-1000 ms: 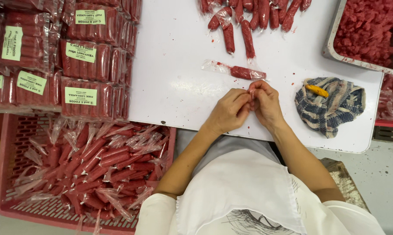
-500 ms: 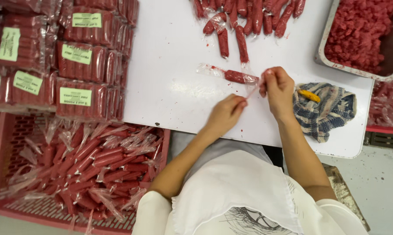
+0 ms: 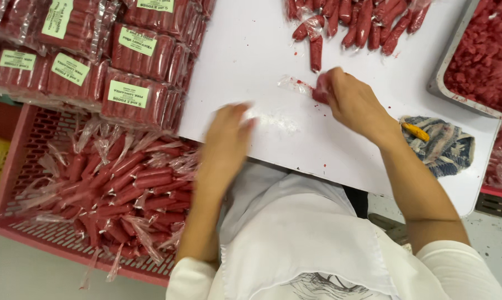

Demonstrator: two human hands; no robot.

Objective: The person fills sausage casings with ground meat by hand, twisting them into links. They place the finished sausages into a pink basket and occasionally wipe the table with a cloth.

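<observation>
Right hand: your right hand (image 3: 352,100) sits at about 1 o'clock from your chest, fingers curled tight around one red sausage (image 3: 319,93) on the white board (image 3: 251,50).
Sausage: it lies on the board under your right fingertips, with its clear wrapper tail (image 3: 291,84) trailing toward 9 o'clock (only the end of it shows past your fingers).
Left hand: your left hand (image 3: 229,136) hovers at the near edge of the board, at 11 o'clock from your chest; it is blurred, so I cannot tell whether the fingers are open or closed, and nothing shows in it.
Pile: a heap of wrapped sausages (image 3: 354,19) lies at 12 o'clock, at the far edge of the board, near the one you hold.
Crate: the pink crate (image 3: 17,166) at 9 o'clock holds many wrapped sausages, just beside your left forearm.
Packs: labelled packs of sausages (image 3: 128,89) are stacked at 10 o'clock, above the crate.
Cloth: a striped cloth (image 3: 448,147) at 3 o'clock lies on the board's corner, with a small orange object (image 3: 415,131) on it.
Tray: a metal tray (image 3: 445,72) of red meat sits at 2 o'clock.
</observation>
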